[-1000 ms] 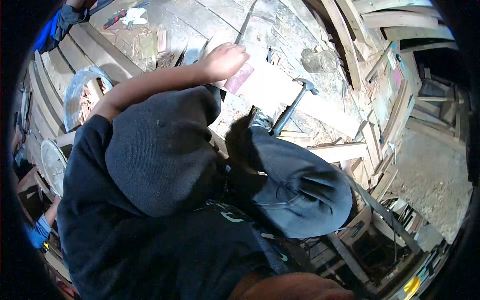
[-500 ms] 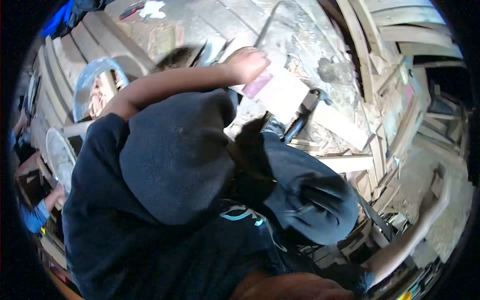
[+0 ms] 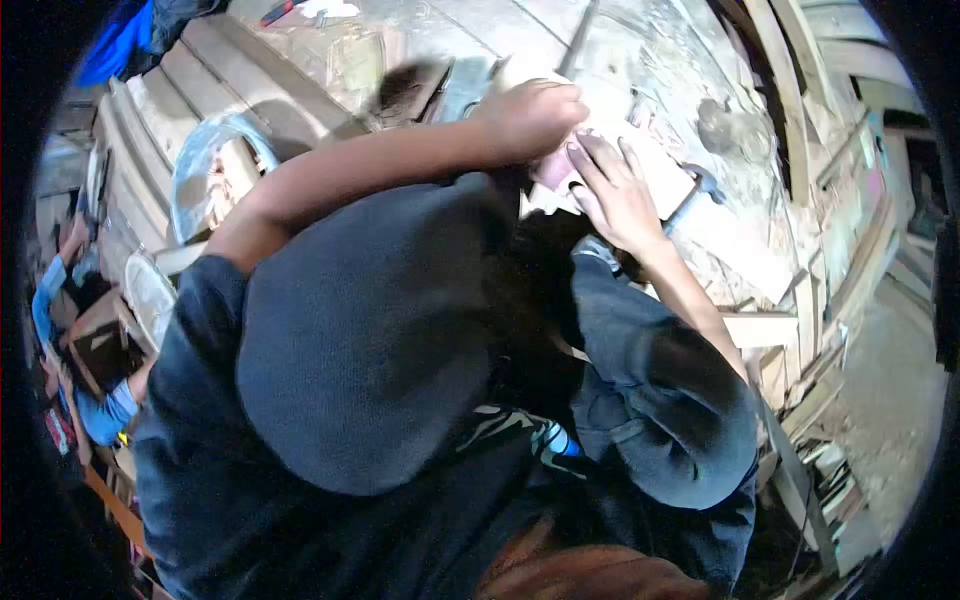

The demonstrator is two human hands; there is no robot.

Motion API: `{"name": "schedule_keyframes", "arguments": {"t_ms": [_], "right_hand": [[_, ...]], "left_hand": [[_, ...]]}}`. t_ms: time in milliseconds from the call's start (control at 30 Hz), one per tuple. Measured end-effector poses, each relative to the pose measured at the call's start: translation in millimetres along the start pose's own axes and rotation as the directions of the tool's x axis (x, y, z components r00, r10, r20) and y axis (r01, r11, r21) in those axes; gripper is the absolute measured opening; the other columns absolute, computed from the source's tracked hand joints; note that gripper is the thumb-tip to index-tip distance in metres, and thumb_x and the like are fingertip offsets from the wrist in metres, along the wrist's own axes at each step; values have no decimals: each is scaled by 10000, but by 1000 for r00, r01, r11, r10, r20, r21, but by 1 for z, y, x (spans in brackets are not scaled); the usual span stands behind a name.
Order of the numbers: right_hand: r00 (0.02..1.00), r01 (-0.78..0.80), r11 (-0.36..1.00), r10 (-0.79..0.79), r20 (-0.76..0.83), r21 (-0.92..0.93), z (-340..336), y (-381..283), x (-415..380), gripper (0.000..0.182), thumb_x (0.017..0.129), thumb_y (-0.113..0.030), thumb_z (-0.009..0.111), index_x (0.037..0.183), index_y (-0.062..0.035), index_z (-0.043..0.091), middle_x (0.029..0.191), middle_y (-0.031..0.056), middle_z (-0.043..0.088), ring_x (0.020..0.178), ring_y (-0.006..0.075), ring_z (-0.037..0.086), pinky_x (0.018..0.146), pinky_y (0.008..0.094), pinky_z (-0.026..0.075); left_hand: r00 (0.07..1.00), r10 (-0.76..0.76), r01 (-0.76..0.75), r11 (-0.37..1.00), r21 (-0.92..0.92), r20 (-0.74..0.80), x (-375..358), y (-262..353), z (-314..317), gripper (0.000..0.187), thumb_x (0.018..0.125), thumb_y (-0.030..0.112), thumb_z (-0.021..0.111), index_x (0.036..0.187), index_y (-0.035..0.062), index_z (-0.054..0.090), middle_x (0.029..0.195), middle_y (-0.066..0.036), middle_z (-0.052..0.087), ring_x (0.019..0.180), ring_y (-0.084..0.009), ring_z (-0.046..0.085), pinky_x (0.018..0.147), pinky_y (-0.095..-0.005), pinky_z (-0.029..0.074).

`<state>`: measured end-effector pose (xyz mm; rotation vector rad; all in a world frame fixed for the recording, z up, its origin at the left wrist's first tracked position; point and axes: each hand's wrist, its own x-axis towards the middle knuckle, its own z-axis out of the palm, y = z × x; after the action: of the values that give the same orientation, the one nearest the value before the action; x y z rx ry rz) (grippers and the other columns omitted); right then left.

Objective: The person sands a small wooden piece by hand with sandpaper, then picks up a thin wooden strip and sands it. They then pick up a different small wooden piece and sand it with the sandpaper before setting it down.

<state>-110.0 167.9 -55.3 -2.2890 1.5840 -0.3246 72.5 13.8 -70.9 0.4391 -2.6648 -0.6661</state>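
Note:
My left hand [image 3: 538, 120] is closed in a fist at the edge of a pale board [image 3: 655, 165], beside a pink-purple patch [image 3: 553, 170]; what its fingers hold is hidden. A thin dark strip [image 3: 578, 40] runs away just beyond this fist. Close by on the right, my right hand [image 3: 620, 195] lies on the board with its fingers spread, the fingertips near the pink patch and the fist. A hammer-like tool [image 3: 705, 183] lies just right of my right hand, its handle partly hidden.
A clear-walled tub [image 3: 187, 185] with wood pieces stands at left, with a second round container [image 3: 150, 295] below it. Another person's blue sleeve [image 3: 108, 412] shows at far left. Long timbers [image 3: 785, 100] and stacked wood line the right. A red-handled tool [image 3: 278, 12] lies at the top.
My right hand has come from the lower right onto the board beside my left fist. The view has shifted, so the surroundings appear farther right. My left hand stays closed.

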Motion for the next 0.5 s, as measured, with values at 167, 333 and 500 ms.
{"name": "schedule_keyframes", "arguments": {"t_ms": [167,333,500], "right_hand": [[999,9,996,-13,-50,-83,2,-7,-1,601,879,-264,638,1437,-108,478,1487,145,445,1407,325,394,1185,569,233],[1000,0,984,-5,-30,-178,2,-12,-4,618,904,-320,610,1467,-121,451,1471,168,455,1383,327,420,1168,572,250],[999,-15,978,8,-36,-207,-1,-14,-7,606,925,-332,585,1471,-112,442,1488,152,451,1385,311,424,1167,596,230]], "left_hand": [[1000,-20,20,1000,3,8,-1,-3,3,137,865,115,550,928,51,653,939,-155,621,1028,-349,630,911,-444,500],[957,-233,209,967,149,173,10,16,-4,178,908,171,523,1018,120,652,1081,-78,629,1165,-292,601,947,-695,379],[993,-28,18,997,78,117,-3,5,-9,154,881,169,543,946,65,637,973,-138,635,1034,-333,633,914,-507,478]]}}
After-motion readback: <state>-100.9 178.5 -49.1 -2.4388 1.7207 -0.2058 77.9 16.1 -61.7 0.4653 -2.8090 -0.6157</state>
